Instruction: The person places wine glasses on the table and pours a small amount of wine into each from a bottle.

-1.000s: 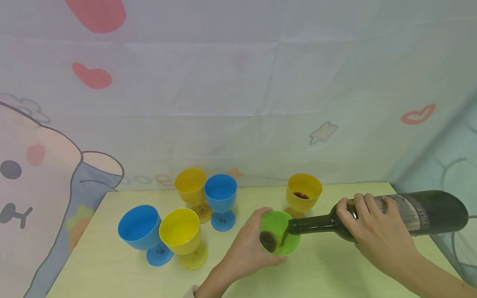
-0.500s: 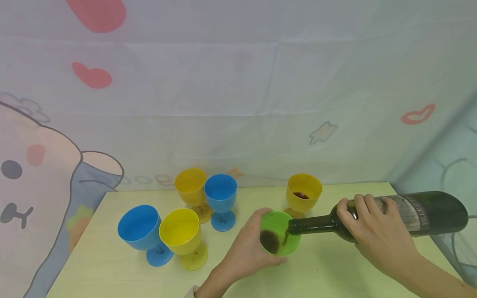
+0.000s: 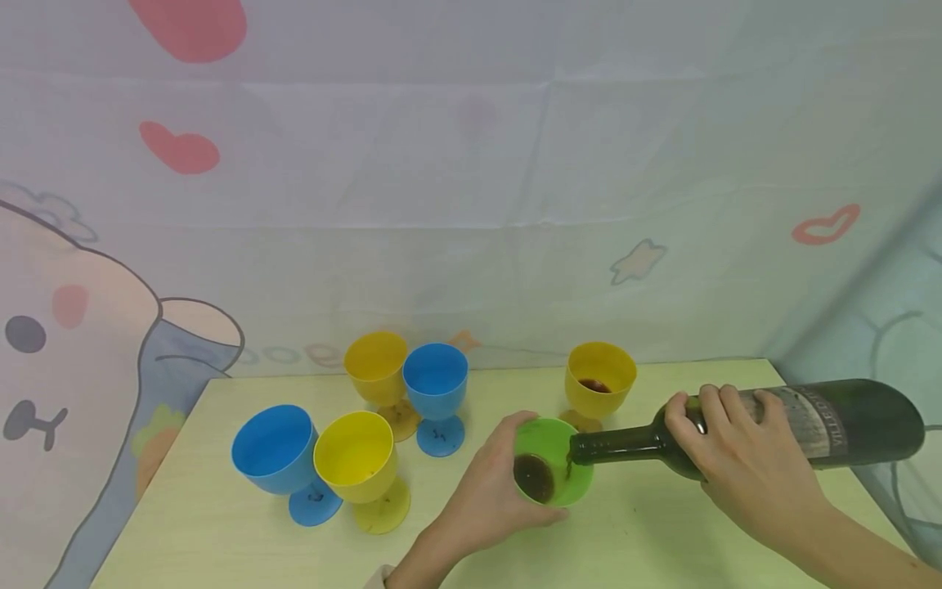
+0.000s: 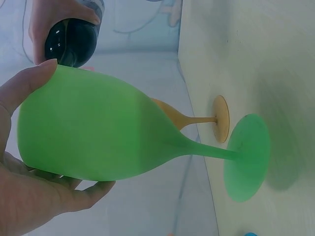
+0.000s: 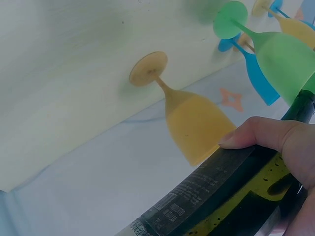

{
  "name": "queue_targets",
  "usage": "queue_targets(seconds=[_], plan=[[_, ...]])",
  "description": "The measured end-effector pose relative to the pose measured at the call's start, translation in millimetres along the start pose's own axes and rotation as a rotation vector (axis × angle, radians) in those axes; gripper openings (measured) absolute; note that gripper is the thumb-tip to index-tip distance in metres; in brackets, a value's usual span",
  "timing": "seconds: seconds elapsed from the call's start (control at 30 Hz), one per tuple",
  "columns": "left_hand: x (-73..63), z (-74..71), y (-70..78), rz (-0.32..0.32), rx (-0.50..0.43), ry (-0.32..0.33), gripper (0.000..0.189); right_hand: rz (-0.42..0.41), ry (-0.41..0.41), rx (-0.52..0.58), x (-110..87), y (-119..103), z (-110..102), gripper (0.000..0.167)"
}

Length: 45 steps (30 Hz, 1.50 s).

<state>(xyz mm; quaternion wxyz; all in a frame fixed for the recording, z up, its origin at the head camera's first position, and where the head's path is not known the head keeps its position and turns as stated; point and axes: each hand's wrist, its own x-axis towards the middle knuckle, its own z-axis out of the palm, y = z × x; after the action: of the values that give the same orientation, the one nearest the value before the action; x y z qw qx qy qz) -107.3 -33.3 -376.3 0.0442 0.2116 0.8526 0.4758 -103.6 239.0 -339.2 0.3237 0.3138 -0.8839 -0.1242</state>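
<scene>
My left hand (image 3: 493,491) grips a green goblet (image 4: 98,128) by its bowl, fingers and thumb on opposite sides. Its foot appears raised off the table in the left wrist view, with a shadow beside it. Dark liquid pools inside the green bowl. In my right hand (image 3: 743,462) is a dark wine bottle (image 3: 868,417), gripped around label and shoulder and tipped nearly level. Its mouth lies over the goblet's right rim, and a thin dark stream runs down into the bowl. Behind stands a yellow goblet (image 3: 599,380) with some dark liquid in it.
To the left on the pale table (image 3: 206,523) stand a blue goblet (image 3: 275,446), a bright yellow goblet (image 3: 356,458), another yellow goblet (image 3: 377,368) and another blue goblet (image 3: 436,380). A printed cloth (image 3: 471,180) hangs behind the table's back edge.
The dark pool in the green goblet has grown a little, and the stream from the bottle looks thinner. Both hands, the bottle and the goblets hold nearly the same places.
</scene>
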Motion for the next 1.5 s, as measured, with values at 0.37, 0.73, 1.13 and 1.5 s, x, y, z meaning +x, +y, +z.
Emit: queue_targets(seconds=[0.37, 0.73, 1.13, 1.5], plan=[[0.2, 0.1, -0.1, -0.014, -0.008, -0.012, 0.088, 0.001, 0.000, 0.011, -1.1, 0, 2, 0.039], [1.1, -0.4, -0.8, 0.003, -0.014, -0.004, 0.087, 0.009, 0.021, -0.022, -0.4, -1, 2, 0.066], [1.4, -2.0, -1.6, 0.001, -0.036, -0.009, 0.087, 0.058, 0.030, 0.072, -5.9, -4, 10, 0.064], [0.7, -1.7, -2.6, 0.005, -0.039, -0.013, 0.087, 0.128, -0.071, 0.134, -12.4, -10, 13, 0.072]])
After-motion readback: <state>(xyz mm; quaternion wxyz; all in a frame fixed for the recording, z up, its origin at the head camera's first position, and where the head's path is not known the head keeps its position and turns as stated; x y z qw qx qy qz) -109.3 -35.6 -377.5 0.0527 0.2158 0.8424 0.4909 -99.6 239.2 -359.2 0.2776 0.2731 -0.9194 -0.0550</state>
